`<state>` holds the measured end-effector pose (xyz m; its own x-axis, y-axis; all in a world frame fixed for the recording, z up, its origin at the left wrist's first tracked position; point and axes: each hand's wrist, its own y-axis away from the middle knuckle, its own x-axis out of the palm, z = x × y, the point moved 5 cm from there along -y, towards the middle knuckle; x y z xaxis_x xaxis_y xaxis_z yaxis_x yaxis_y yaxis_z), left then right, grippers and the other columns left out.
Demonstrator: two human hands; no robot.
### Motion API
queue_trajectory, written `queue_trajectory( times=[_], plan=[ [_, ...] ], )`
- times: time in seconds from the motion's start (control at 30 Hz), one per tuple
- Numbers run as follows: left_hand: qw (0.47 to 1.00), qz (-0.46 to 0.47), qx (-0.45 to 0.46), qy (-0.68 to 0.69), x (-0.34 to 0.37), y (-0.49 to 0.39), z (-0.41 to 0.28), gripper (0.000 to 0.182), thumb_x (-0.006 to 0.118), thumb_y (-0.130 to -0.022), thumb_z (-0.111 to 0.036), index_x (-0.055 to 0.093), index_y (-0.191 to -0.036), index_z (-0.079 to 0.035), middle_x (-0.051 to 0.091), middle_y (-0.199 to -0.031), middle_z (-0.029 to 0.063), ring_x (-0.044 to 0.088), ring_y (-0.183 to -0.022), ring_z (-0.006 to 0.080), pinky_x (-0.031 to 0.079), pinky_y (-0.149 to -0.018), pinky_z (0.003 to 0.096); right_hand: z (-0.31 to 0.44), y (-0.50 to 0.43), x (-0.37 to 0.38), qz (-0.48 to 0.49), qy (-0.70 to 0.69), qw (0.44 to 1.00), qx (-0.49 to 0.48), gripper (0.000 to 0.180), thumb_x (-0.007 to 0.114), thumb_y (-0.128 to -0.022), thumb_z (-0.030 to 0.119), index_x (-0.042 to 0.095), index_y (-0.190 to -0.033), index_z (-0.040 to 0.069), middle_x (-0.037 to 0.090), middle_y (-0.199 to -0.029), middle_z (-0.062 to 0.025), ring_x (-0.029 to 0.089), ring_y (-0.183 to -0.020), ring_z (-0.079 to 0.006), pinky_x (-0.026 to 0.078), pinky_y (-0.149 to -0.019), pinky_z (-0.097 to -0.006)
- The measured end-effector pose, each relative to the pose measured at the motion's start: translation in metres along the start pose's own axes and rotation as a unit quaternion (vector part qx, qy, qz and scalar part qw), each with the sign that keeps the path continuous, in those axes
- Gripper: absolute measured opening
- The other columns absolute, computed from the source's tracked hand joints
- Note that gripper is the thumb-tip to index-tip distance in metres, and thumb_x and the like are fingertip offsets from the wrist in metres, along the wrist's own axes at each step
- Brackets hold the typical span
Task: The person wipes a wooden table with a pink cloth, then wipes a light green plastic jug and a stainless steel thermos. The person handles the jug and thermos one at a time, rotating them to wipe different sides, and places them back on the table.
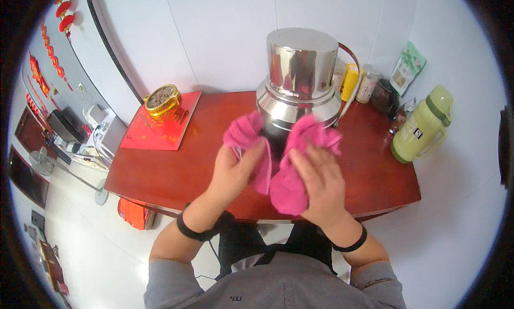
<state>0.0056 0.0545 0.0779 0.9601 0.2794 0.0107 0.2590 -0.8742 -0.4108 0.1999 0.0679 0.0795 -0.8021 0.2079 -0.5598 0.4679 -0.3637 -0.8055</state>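
Observation:
A pink cloth (289,188) is bunched in both hands above the front part of a red-brown wooden table (217,120). My left hand (237,164) grips its left portion, with the thumb over the folds. The larger right portion is in my right hand (321,176), whose fingers press into it. Whether the two portions join is unclear. Just behind the cloth stands a shiny stainless steel container (303,72) with a tall cylindrical top and a curved handle. The cloth hides part of its base.
A gold bowl (162,102) sits on a red folder (160,132) at the left. Jars (367,84), a dark pot (384,96), a green pouch (407,68) and a green thermos flask (419,126) line the right side. Walls rise behind and at the right.

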Motion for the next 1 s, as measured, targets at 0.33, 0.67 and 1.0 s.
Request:
queue_trajectory(
  times=[0.33,0.67,1.0],
  plan=[
    [0.999,-0.029,0.022,0.003,0.002,0.011,0.022,0.056,0.074,-0.088,-0.005,0.05,-0.138,0.0,0.058,-0.13,0.0088,0.057,-0.121,0.0177,0.047,-0.101,0.0335,0.016,-0.021,0.006,-0.079,-0.123,0.986,-0.08,0.051,0.064,-0.088,0.013,0.057,-0.136,-0.003,0.051,-0.146,-0.0282,0.051,-0.134,-0.0454,0.039,-0.113,-0.0518],
    [0.977,-0.057,0.048,-0.198,0.011,0.035,0.04,0.058,0.074,-0.086,-0.01,0.051,-0.138,-0.003,0.054,-0.138,0.0181,0.058,-0.124,0.0332,0.047,-0.102,0.0389,-0.015,0.019,0.058,-0.064,0.135,0.989,0.016,0.046,0.053,-0.096,0.019,0.059,-0.141,0.014,0.041,-0.158,-0.015,0.028,-0.15,-0.0387,0.028,-0.118,-0.0561],
    [0.977,-0.024,0.014,-0.212,0.009,0.038,0.056,0.048,0.069,-0.089,-0.006,0.052,-0.134,-0.002,0.054,-0.129,0.0177,0.058,-0.12,0.0333,0.046,-0.1,0.0387,-0.02,0.093,0.07,0.104,0.018,0.989,0.102,0.048,0.056,-0.087,0.008,0.061,-0.134,0.001,0.048,-0.15,-0.017,0.05,-0.133,-0.0382,0.042,-0.112,-0.0486]
  ],
)
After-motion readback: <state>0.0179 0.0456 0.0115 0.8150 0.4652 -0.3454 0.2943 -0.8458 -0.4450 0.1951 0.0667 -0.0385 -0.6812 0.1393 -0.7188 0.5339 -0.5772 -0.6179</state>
